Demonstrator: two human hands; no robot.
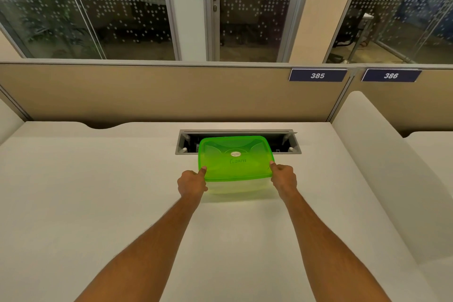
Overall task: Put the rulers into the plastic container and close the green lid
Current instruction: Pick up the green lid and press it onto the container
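A clear plastic container (pixel 235 189) stands on the white desk, with a translucent green lid (pixel 235 158) lying on top of it. My left hand (pixel 192 182) grips the container's near left corner, thumb pressed on the lid's edge. My right hand (pixel 283 179) holds the near right corner the same way, thumb on the lid. No rulers show; the container's inside is hidden behind the lid and hazy wall.
An open cable tray (pixel 291 146) is sunk into the white desk (pixel 98 191) just behind the container. A beige partition (pixel 171 95) with number plates 385 and 386 rises at the back. A white divider (pixel 382 167) borders the right side.
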